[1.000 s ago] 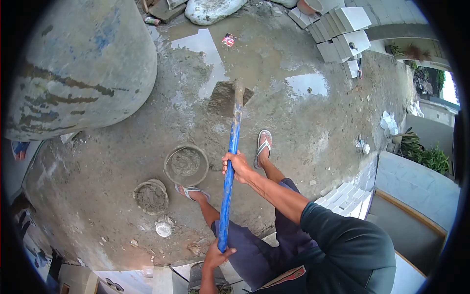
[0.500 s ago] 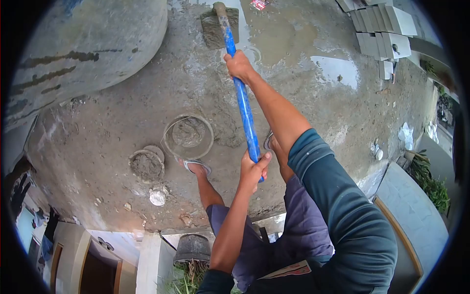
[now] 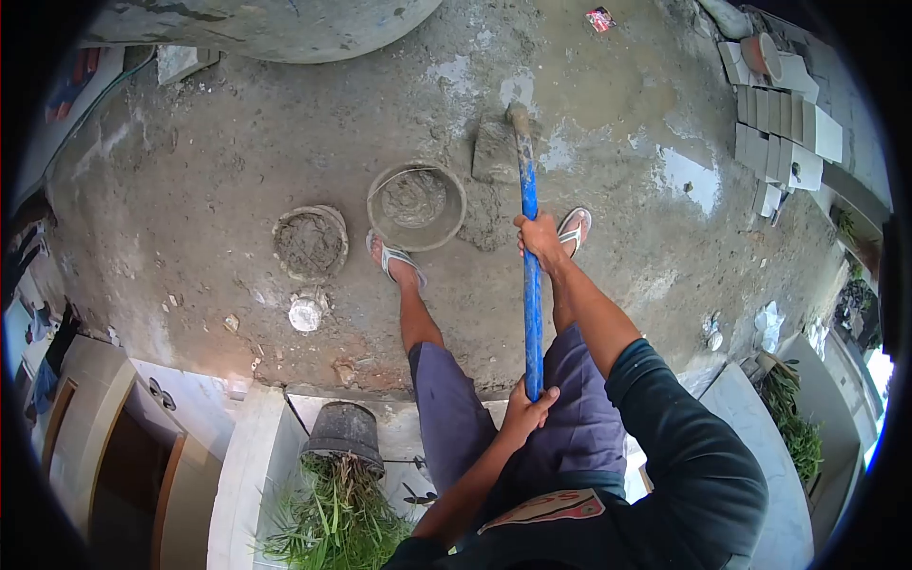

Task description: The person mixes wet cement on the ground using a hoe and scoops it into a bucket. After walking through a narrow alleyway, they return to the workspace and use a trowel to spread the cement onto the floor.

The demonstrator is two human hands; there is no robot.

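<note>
Both my hands are closed round the blue handle of a hoe (image 3: 533, 328). My right hand (image 3: 540, 239) grips partway down the handle, with that arm stretched forward. Near the handle's end, close to my thigh, is my left hand (image 3: 529, 410). The hoe's blade (image 3: 496, 157), coated in grey mortar, rests on the wet ground beyond my feet. A smear of wet mortar (image 3: 484, 223) lies just nearer than the blade. Left of it stands a bucket (image 3: 376, 224) with grey mix inside. Farther left is a smaller bucket (image 3: 279, 262) full of thick mortar.
A large curved grey surface (image 3: 351, 43) spans the top left. Stacked pale blocks (image 3: 822, 133) and a small pot (image 3: 760, 57) stand at the upper right. Behind my feet sit a dark planter (image 3: 344, 432) and a white tub (image 3: 305, 314). Puddles lie around the blade.
The hoe has been drawn back towards me, its blade now beside the larger bucket. Both hands came closer to my body, still gripping the handle. The camera view has shifted.
</note>
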